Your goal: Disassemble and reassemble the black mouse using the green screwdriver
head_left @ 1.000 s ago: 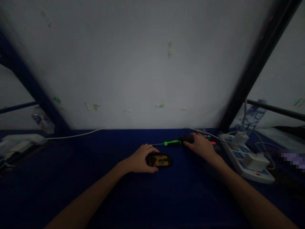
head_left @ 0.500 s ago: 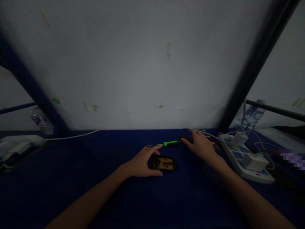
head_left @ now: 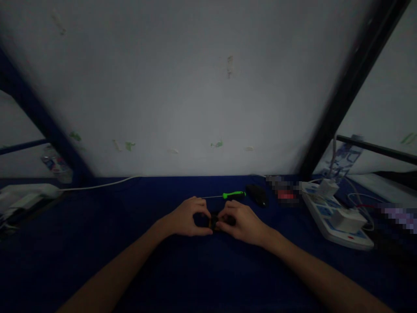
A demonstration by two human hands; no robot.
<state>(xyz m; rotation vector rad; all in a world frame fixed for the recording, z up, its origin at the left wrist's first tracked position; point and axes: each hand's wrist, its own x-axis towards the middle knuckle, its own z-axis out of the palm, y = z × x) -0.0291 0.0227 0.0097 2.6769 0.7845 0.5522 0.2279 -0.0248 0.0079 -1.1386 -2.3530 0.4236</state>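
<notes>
My left hand (head_left: 192,218) grips the left end of a low black-and-orange mouse base (head_left: 214,221), thumb in front and fingers behind. My right hand (head_left: 243,221) closes over its right part, with thumb and fingertips pinched together on it. Both hands cover most of the base, and any small part under the right fingertips is hidden. Just behind the hands lies a screwdriver (head_left: 233,195) with a green and black handle, its thin shaft pointing left. A black mouse shell (head_left: 256,194) rests right of the screwdriver, apart from my right hand.
A white power strip (head_left: 337,221) with plugs and cables stands on the right of the blue tabletop (head_left: 182,274). Beside it lies a blurred-out item with a red patch (head_left: 286,195). White adapters (head_left: 29,195) sit at far left. A wall (head_left: 182,87) closes off the back.
My right hand has come left and towards me from the black mouse shell to the mouse base, and its fingers have closed there. My left hand stays around the base's left end.
</notes>
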